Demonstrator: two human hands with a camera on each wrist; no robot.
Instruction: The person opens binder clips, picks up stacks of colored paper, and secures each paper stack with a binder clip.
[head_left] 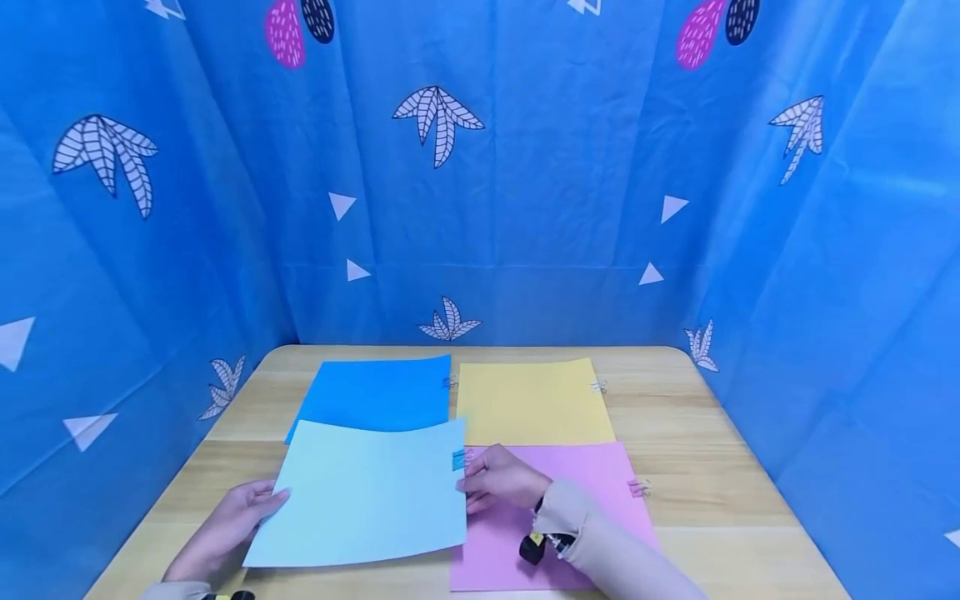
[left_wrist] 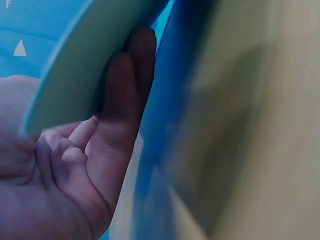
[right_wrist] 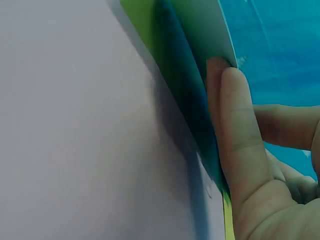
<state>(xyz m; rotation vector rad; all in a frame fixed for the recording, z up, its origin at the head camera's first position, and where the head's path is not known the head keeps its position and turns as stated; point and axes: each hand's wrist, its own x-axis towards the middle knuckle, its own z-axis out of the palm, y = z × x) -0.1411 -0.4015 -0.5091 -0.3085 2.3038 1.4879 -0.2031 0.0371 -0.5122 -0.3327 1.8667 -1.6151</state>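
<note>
A pale blue-green sheet of paper (head_left: 367, 500) is lifted off the table at a tilt, its lower edge slightly bowed. My left hand (head_left: 232, 521) grips its left edge, thumb on the upper face; in the left wrist view the fingers (left_wrist: 120, 90) lie along the underside. At the opposite edge my right hand (head_left: 502, 479) pinches the sheet just below a teal binder clip (head_left: 458, 460). The right wrist view has two fingers (right_wrist: 240, 115) against the sheet's underside (right_wrist: 205, 30). Beneath my right hand lies a pink sheet (head_left: 577, 475) with a pink clip (head_left: 639, 487).
A blue sheet (head_left: 375, 396) lies behind the lifted one, partly covered, with a blue clip (head_left: 448, 382). To its right is a yellow sheet (head_left: 532, 404) with a pale clip (head_left: 598, 386). Blue patterned cloth (head_left: 495, 208) walls in the wooden table (head_left: 720, 500) at the back and sides.
</note>
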